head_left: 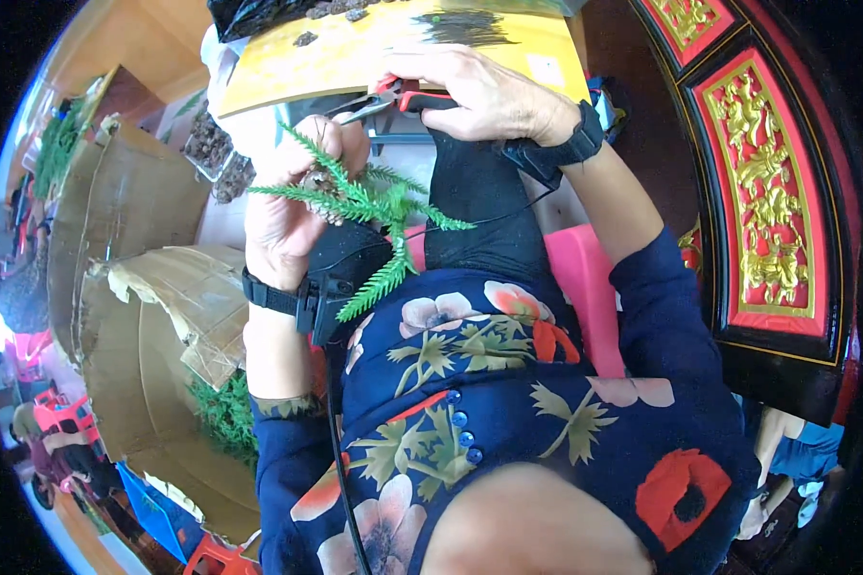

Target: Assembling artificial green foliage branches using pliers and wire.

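Note:
My right hand [479, 91] is closed around pliers [410, 98] with red and black handles. The metal jaws reach left to the fingertips of my left hand [292, 201]. That hand is closed on the base of a green artificial pine sprig [393, 206], whose needle-covered branches spread out over my lap. A rough brown piece [321, 184], perhaps a pine cone, shows between my left fingers and the sprig. Whether the jaws bite on anything is too small to make out.
Ahead stands a yellow table [345, 62] with a bundle of thin dark wires [465, 29] and brown cone-like pieces [340, 8]. At left, a torn cardboard box [125, 355] holds green sprigs [225, 412]. Beyond it sits a tray of brown pieces [209, 144]. A carved red-gold panel [767, 192] rises at right.

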